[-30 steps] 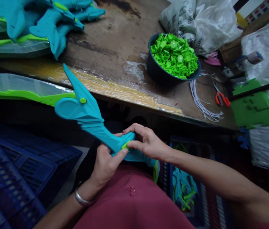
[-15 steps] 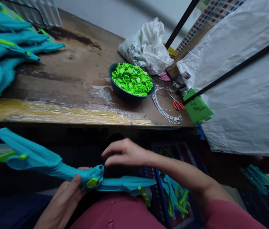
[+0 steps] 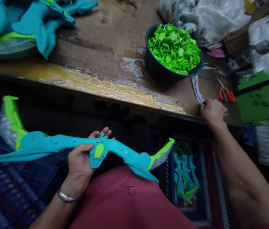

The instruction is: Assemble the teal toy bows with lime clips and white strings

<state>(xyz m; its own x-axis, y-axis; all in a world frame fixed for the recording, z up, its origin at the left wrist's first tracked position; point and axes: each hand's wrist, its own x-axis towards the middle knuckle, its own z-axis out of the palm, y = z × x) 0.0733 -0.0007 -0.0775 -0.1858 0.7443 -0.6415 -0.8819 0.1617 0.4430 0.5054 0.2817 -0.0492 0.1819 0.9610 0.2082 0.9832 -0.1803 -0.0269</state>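
Note:
A turquoise toy bow (image 3: 69,143) with lime-green ends lies crosswise in front of my body. My left hand (image 3: 80,159) grips it near the middle, thumb on top and fingertips showing beyond the far edge. Beside the thumb is a lime-green hexagonal piece (image 3: 99,150) set in the bow's centre. My right hand (image 3: 212,111) reaches to the table's front edge, its fingers closed on the bundle of white cords (image 3: 196,89). How many cords are in the fingers is hidden. Orange-handled scissors (image 3: 227,94) lie just right of that hand.
A dark bowl (image 3: 157,71) heaped with green pieces stands on the wooden table (image 3: 96,38). More turquoise parts (image 3: 38,22) are piled back left. White sacks (image 3: 208,22) and a green foam mat (image 3: 260,98) are right. Below are blue crates (image 3: 17,187) and several turquoise-green parts (image 3: 185,175).
My right hand has moved from above the bow out to the white cords on the table. In my left hand the bow has turned, its hexagonal piece now facing up. The view has shifted.

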